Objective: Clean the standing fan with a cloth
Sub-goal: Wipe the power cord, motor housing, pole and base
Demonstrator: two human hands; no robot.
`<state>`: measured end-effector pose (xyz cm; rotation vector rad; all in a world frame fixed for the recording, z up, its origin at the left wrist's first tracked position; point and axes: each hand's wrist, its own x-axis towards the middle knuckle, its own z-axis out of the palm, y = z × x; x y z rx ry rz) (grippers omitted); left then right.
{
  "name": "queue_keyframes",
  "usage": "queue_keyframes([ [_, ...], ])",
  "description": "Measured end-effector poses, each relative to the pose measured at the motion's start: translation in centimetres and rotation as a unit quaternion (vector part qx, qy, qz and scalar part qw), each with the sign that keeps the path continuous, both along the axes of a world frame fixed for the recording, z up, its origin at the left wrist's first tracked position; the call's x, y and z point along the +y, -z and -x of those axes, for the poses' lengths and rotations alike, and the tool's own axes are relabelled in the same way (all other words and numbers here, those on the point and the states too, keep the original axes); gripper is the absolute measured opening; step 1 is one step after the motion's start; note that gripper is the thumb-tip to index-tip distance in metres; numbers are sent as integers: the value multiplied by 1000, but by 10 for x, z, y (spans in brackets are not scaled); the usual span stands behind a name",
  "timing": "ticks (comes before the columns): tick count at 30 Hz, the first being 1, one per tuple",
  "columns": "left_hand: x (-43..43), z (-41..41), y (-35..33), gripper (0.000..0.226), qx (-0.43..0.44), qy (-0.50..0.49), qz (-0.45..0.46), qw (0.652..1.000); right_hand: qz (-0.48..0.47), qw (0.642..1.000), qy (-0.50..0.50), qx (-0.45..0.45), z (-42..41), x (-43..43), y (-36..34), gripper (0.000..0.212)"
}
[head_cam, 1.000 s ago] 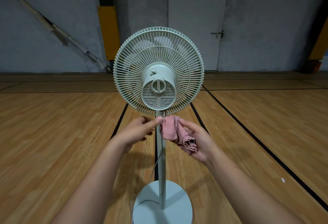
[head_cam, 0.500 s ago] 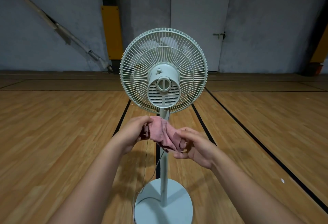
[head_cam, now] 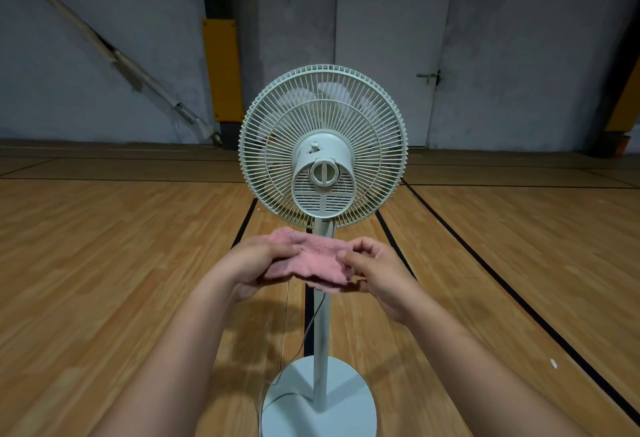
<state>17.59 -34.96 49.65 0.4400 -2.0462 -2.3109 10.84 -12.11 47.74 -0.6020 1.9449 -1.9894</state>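
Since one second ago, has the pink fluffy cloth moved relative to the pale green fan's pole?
Yes. The pink cloth was bunched right of the fan pole; now it is spread leftward across it, pinched by the left hand and right hand.

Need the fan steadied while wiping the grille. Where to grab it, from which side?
Grip the pole just under the motor housing: a slim upright tube a hand can probably wrap, unlike the wire grille. Come from its right, since the cord hangs on its left. The left hand and right hand both hold the cloth, so one must let go first.
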Motion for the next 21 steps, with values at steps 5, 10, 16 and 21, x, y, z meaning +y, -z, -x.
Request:
queue_keyframes([
  [5, -16, -7, -34, 19, 39, -118, 14, 992, 17, 988, 103, 114, 7, -13, -37, 17],
  [10, -8, -8, -72, 22, 207, -238, 81, 945, -32, 958, 125, 255, 19, -26, -75, 57],
  [16, 30, 24, -111, 32, 320, -222, 248, 887, -68, 957, 69, 272, 18, -32, -85, 63],
  [21, 35, 49, -137, 30, 318, -237, 298, 868, -40, 963, 73, 258, 20, -29, -80, 62],
])
